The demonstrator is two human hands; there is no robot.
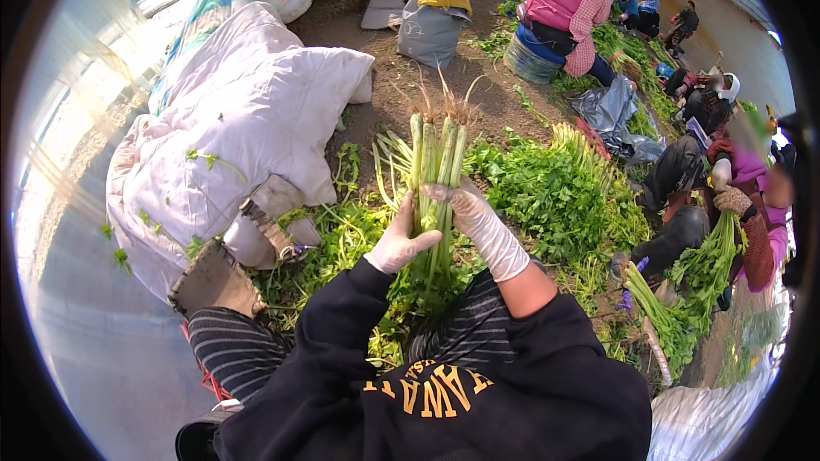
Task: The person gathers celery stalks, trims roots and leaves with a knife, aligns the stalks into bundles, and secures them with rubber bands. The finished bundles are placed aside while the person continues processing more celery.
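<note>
Upright before me is a small bunch of celery [442,150], its thin brown roots at the top and its leaves hanging down. My left hand [398,244], in a thin whitish glove, holds the left side of the stalks, with its thumb across the front. From the right, my right hand [471,210], gloved the same way, wraps its fingers around the middle of the stalks. Some fingertips are hidden behind the bunch. Loose celery leaves and stems [346,250] cover the ground below and beside my hands.
A pile of celery [544,186] lies at right. Left are a pale quilt [237,102] and a flat worn board [214,278]. A grey bag [430,32] stands ahead on the soil. A co-worker [724,205] holds celery at far right; another [564,6] sits ahead.
</note>
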